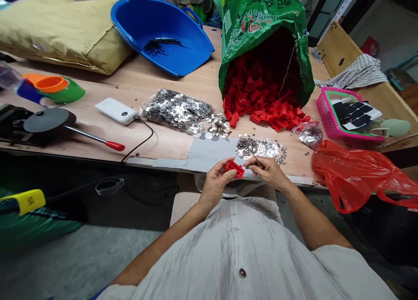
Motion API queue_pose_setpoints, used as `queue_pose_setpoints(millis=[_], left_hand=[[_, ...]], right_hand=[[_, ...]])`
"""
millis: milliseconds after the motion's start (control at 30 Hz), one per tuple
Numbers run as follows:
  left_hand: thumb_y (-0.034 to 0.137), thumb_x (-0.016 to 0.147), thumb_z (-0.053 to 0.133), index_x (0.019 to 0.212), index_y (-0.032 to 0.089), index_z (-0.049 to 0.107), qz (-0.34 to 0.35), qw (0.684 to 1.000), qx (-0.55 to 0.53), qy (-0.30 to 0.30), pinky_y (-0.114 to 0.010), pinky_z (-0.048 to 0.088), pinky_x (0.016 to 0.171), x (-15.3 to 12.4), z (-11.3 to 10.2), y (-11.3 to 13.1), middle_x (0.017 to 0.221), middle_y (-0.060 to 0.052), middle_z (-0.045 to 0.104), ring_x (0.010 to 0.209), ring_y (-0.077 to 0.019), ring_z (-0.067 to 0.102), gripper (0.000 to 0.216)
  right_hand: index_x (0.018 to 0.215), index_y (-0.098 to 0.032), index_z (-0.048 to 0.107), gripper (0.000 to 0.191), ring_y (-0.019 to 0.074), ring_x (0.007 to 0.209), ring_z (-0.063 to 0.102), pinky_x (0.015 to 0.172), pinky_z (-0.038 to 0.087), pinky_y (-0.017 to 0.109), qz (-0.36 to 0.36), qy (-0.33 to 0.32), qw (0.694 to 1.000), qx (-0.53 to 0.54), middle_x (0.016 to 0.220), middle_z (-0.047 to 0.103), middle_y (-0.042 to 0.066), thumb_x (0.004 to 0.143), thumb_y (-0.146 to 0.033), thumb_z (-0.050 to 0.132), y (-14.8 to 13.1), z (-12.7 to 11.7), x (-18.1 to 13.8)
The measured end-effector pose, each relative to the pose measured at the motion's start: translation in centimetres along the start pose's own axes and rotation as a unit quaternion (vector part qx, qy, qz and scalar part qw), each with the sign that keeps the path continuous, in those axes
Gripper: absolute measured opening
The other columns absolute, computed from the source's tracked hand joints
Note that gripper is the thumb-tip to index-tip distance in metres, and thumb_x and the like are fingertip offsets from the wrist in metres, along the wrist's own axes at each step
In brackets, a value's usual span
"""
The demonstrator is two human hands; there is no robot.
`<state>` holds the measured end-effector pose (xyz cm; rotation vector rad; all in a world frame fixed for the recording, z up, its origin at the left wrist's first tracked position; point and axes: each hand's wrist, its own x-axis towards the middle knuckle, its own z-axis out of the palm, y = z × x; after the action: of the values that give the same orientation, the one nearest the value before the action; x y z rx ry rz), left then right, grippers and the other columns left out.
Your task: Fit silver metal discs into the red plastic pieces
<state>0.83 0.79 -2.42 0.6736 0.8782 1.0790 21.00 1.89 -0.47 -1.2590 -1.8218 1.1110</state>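
Observation:
Between the thumb and fingers of my left hand [216, 181] is a small red plastic housing [235, 169], its hollow side facing up. My right hand [268, 171] is closed just to the right of it, fingertips pinched close to the housing's edge. A thin dark tool-like piece [259, 162] shows in the right fingers, too small to name. Behind the hands lies a pile of small shiny metal pieces [257, 148]. Farther back, many red housings [261, 99] spill from a green woven sack [261, 12].
A clear bag of metal pieces [176, 109], a white power bank [116, 111] with cable and a red-tipped lever [114, 146] are to the left. A blue basin [192, 52] stands behind. At right are a pink basket [326, 112] and a red plastic bag [362, 173].

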Motion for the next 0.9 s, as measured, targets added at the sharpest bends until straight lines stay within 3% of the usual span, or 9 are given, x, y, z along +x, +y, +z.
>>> queue_pose_setpoints(millis=[133,300,533,733,900], left_hand=[[0.027,0.067,0.082,0.112,0.021,0.070,-0.001,1.000,-0.016,-0.012,-0.030,0.059,0.076,0.0,0.3,0.2,0.090,-0.002,0.069,0.080,-0.0139,0.067,0.046],[0.027,0.068,0.081,0.112,0.023,0.070,0.005,1.000,-0.015,-0.021,-0.028,0.058,0.074,0.0,0.5,0.5,0.088,-0.001,0.069,0.077,-0.0126,0.065,0.045],[0.028,0.068,0.081,0.113,0.023,0.071,0.019,0.999,0.004,-0.028,-0.025,0.055,0.071,0.1,0.5,0.8,0.085,-0.001,0.070,0.073,-0.0115,0.064,0.046],[0.026,0.066,0.082,0.108,0.024,0.074,0.024,0.999,0.020,-0.039,-0.025,0.052,0.076,0.0,0.3,0.8,0.086,0.000,0.071,0.076,-0.0118,0.061,0.043],[0.026,0.068,0.081,0.108,0.024,0.074,0.021,0.998,0.023,-0.046,-0.024,0.049,0.078,-0.2,0.1,0.5,0.088,0.000,0.071,0.079,-0.0116,0.060,0.040]], right_hand=[[0.105,-0.025,0.069,0.022,0.0178,0.082,0.058,0.073,0.045,0.032,-0.069,0.006,0.996,-0.051,0.092,0.065,0.005,0.095,-0.028,0.049,-1.4,0.5,-0.4],[0.100,-0.023,0.061,0.012,0.0164,0.072,0.055,0.067,0.043,0.030,-0.068,0.038,0.989,-0.124,0.081,0.061,0.003,0.091,-0.021,0.054,-2.4,0.9,-0.8],[0.096,-0.025,0.064,0.019,0.0202,0.089,0.061,0.080,0.048,0.036,-0.154,-0.003,0.981,-0.116,0.092,0.067,0.005,0.092,-0.013,0.049,-2.5,0.7,-0.9],[0.097,-0.026,0.066,0.009,0.0180,0.084,0.061,0.075,0.047,0.032,-0.118,-0.026,0.991,-0.058,0.091,0.067,0.004,0.092,-0.023,0.059,-2.1,0.7,-0.9],[0.095,-0.023,0.066,0.008,0.0144,0.075,0.055,0.066,0.041,0.027,-0.069,0.002,0.997,-0.042,0.090,0.065,0.002,0.089,-0.028,0.065,-1.6,0.9,-1.2]])
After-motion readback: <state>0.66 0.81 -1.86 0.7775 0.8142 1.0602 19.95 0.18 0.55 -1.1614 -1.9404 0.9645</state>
